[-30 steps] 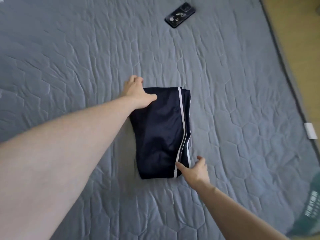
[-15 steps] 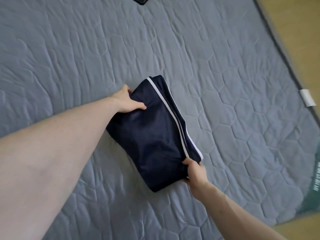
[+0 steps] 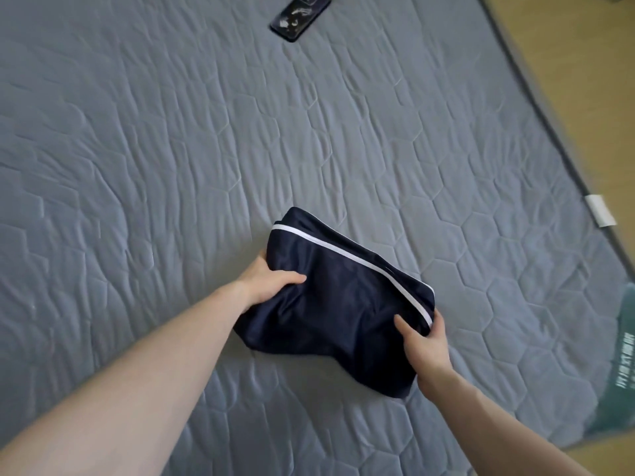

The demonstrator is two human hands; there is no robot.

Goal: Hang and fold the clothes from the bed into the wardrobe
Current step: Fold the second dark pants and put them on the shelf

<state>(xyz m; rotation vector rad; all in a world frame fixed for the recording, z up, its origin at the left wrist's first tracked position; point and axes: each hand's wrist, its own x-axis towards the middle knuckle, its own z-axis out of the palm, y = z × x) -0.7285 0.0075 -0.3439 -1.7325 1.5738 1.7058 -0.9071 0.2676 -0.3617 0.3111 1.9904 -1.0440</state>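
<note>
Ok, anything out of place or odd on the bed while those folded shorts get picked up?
One thing: a dark phone lies on the grey mattress, far beyond the navy folded garment that the left hand and right hand grip. It is not clothing. Nothing looks spilled or damaged.

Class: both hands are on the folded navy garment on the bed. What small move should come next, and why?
Probably lift it off the grey quilted mattress: the left hand and right hand each grip an end of the folded navy garment with white stripe, and folding looks complete.

Open quilted bed; distant phone
</note>
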